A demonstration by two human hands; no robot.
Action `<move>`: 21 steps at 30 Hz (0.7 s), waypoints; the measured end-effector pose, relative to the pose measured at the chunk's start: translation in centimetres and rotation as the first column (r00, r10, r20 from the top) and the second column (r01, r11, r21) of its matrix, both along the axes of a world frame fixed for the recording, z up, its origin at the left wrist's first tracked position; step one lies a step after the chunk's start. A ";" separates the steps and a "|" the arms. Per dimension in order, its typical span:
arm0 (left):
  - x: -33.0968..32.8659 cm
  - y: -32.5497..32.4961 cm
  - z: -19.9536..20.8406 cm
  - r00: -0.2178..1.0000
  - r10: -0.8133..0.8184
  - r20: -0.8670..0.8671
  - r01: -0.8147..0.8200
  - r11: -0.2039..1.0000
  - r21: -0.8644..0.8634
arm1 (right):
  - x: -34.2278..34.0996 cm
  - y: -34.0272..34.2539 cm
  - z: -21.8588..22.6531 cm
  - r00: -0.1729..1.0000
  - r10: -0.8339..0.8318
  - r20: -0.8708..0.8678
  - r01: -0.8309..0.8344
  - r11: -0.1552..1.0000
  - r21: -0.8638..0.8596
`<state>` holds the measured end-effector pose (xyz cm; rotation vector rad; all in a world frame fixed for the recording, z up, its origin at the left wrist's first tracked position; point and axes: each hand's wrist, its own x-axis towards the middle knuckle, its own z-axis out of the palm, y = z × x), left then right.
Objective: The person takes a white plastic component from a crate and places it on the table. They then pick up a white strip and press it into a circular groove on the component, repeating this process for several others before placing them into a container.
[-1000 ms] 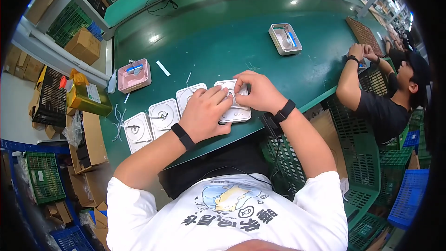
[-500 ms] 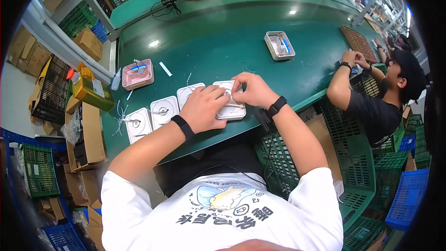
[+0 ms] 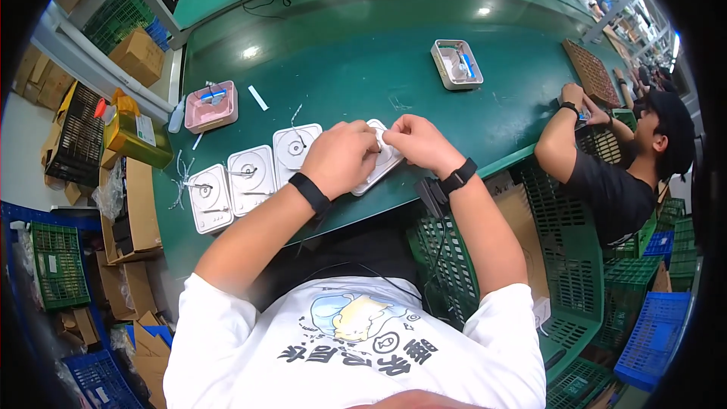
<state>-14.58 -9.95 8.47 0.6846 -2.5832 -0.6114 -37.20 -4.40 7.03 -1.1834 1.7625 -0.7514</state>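
Frame centre: left hand (image 3: pixel 342 157) and right hand (image 3: pixel 415 142) each have the grip closed on one white square unit (image 3: pixel 382 163) lying on the green counter (image 3: pixel 363 68). Pink tray (image 3: pixel 211 105), upper left, holds small parts; grey tray (image 3: pixel 456 64), upper right, holds blue-and-white pieces.

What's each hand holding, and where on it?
Both the left hand and right hand pinch the top of the white square unit lying on the table; the exact grip is hidden.
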 end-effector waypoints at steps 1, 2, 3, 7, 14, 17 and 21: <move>-0.5 0.4 -0.3 0.999 0.042 -0.006 -0.042 0.999 -0.024 | -0.1 -0.2 -0.5 1.000 -0.009 -0.007 0.009 1.000 -0.023; -0.9 0.7 -0.6 0.996 0.084 -0.013 -0.084 0.995 -0.049 | -0.2 -0.3 -1.0 1.000 -0.018 -0.014 0.018 0.999 -0.047; -1.0 0.9 -0.8 0.992 0.126 -0.019 -0.128 0.989 -0.073 | 0.0 -0.3 -1.1 0.999 -0.026 -0.019 0.025 0.997 -0.071; -0.6 0.7 -1.6 0.992 0.094 -0.084 -0.102 0.990 -0.094 | 0.5 0.0 -0.9 0.998 -0.023 -0.056 0.017 0.995 -0.095; -2.3 1.8 -2.3 0.968 0.204 -0.145 -0.221 0.968 -0.116 | 0.3 0.1 -1.3 0.998 -0.006 -0.055 -0.001 0.992 -0.127; -2.4 2.0 -1.7 0.964 0.252 -0.082 -0.256 0.966 -0.040 | 0.1 0.3 -1.7 0.999 -0.006 -0.048 0.000 0.991 -0.134; -1.6 0.7 -1.2 0.971 0.240 0.025 -0.241 0.964 0.114 | 0.4 0.3 -1.6 0.999 0.000 -0.039 -0.006 0.990 -0.144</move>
